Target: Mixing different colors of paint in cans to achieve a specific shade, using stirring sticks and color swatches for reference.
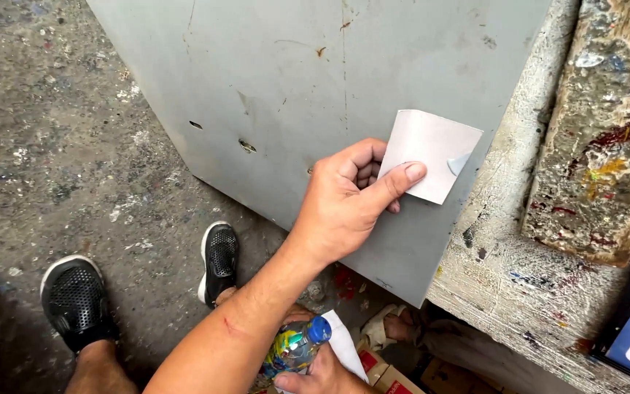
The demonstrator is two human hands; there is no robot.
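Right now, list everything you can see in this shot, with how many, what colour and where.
Metal panel: one, grey, scratched, leaning at centre.
Paper sheet: one, white, pressed against the panel.
Bottle: one, clear with blue cap and colourful label, bottom centre.
Second paper: one, white, beside the bottle.
Cardboard boxes: red and brown, bottom centre; count unclear.
Concrete ledge: one, paint-splattered, right.
Floor: grey, stained, left.
Shoes: two, black, lower left.
Left hand: grip pinching the paper sheet.
Right hand: grip around the bottle.

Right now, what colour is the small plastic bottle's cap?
Blue cap, on the small plastic bottle; head view.
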